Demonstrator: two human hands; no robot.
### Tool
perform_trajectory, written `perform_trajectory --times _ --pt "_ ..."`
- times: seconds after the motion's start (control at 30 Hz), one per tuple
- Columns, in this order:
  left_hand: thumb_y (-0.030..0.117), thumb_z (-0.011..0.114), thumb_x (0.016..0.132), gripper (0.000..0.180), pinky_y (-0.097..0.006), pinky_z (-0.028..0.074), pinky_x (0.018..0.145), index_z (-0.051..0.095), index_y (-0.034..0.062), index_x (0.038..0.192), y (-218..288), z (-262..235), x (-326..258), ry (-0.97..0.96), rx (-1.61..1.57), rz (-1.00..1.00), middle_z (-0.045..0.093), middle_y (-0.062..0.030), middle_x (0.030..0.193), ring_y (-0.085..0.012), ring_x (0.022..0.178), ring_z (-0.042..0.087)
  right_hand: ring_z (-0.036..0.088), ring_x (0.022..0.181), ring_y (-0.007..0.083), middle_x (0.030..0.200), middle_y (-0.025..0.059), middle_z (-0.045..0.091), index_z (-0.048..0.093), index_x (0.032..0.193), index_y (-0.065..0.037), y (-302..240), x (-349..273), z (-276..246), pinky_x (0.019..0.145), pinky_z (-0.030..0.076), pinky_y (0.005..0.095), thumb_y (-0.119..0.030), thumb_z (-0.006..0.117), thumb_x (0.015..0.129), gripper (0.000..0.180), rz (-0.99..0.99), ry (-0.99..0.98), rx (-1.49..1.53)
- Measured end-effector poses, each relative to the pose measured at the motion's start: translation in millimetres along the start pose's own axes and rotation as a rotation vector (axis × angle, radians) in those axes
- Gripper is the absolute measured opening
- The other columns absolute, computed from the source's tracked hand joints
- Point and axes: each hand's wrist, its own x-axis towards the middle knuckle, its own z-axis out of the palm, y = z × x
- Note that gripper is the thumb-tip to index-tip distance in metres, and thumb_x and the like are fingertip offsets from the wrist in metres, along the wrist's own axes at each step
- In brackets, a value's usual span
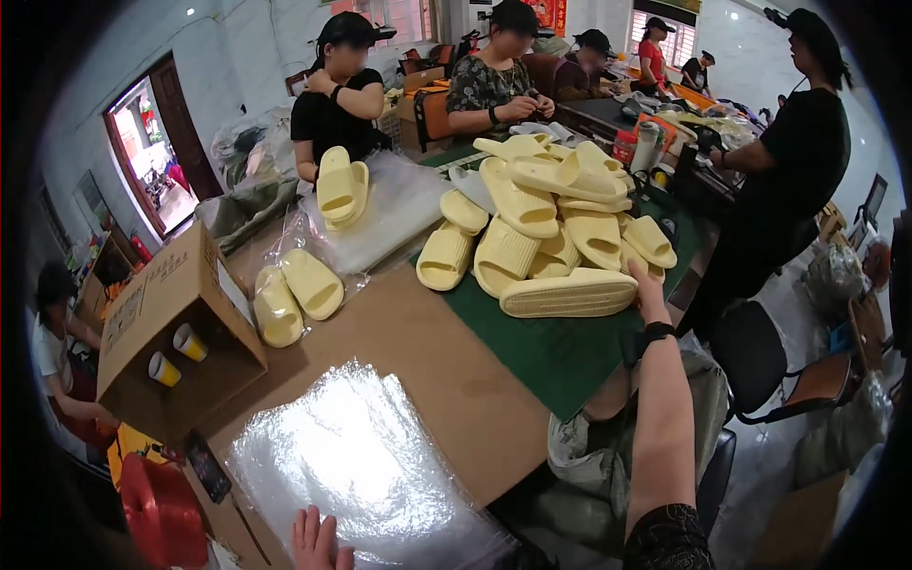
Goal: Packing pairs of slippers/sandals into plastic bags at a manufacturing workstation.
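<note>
My right hand (649, 290) reaches far forward to a pile of pale yellow slippers (541, 228) on the green mat (560, 351). Its fingers touch the end of the nearest slipper (568, 294) at the pile's front; I cannot tell whether they grip it. My left hand (316, 541) rests at the lower edge, fingers spread, on a stack of clear plastic bags (361, 465) lying on the brown table top (427, 351).
A bagged pair of slippers (290, 290) lies at the left, beside an open cardboard box (176, 328) holding two paper cups. A person across the table holds a slipper pair (340, 185). Other people sit and stand around. A red object (161, 513) sits lower left.
</note>
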Motion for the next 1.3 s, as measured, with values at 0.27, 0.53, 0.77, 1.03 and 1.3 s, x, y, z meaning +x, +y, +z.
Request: perform_trajectory --times 0.27,0.53,0.77,1.03,1.3 --pt "0.021 0.059 0.09 0.052 -0.053 0.024 0.114 0.049 0.0071 0.14 -3.9 1.2 -4.6 0.017 -0.001 0.0 0.04 -0.0206 0.149 -0.0439 0.139 0.031 0.059 0.101 0.0205 0.114 0.0122 0.065 0.059 0.12 0.006 18.2 -101.4 79.1 0.086 0.046 0.0322 -0.028 0.072 0.089 0.049 -0.089 0.024 0.078" --pt "0.025 0.058 0.087 0.05 -0.053 0.02 0.115 0.054 0.0043 0.132 -16.5 14.3 -11.9 0.045 0.0 -0.026 0.039 -0.0199 0.149 -0.0408 0.14 0.031 0.056 0.088 0.0155 0.099 0.0107 0.065 0.06 0.108 0.006 22.9 -245.9 157.8 0.078 0.046 0.0302 -0.028 0.062 0.096 0.036 -0.055 -0.116 0.077" --pt "0.031 0.06 0.088 0.051 -0.054 0.022 0.114 0.055 0.0097 0.134 -24.7 22.4 -12.0 0.139 0.003 0.026 0.041 -0.0172 0.149 -0.0406 0.139 0.033 0.057 0.089 0.0158 0.117 0.0137 0.055 0.021 0.144 0.004 43.9 -349.9 204.3 0.077 0.049 0.031 -0.014 0.063 0.091 0.07 0.038 -0.635 -0.066" --pt "0.031 0.059 0.088 0.048 -0.052 0.023 0.114 0.056 0.0099 0.132 -25.3 20.8 -15.6 0.176 -0.01 0.019 0.042 -0.0171 0.147 -0.0404 0.137 0.034 0.057 0.06 0.0092 0.085 0.0085 0.069 0.02 0.15 0.001 -13.2 -369.4 167.0 0.056 0.047 0.0245 -0.013 0.066 0.087 0.079 0.168 -0.654 -0.134" --pt "0.031 0.057 0.091 0.049 -0.05 0.02 0.116 0.054 0.0084 0.135 -23.4 16.0 -18.7 0.182 -0.02 0.0 0.041 -0.0179 0.148 -0.0378 0.14 0.033 0.063 0.091 0.0306 0.094 0.0147 0.069 0.067 0.114 -0.007 -40.6 -318.1 218.5 0.083 0.048 0.0389 -0.032 0.072 0.081 0.041 -1.043 -0.599 -0.66"
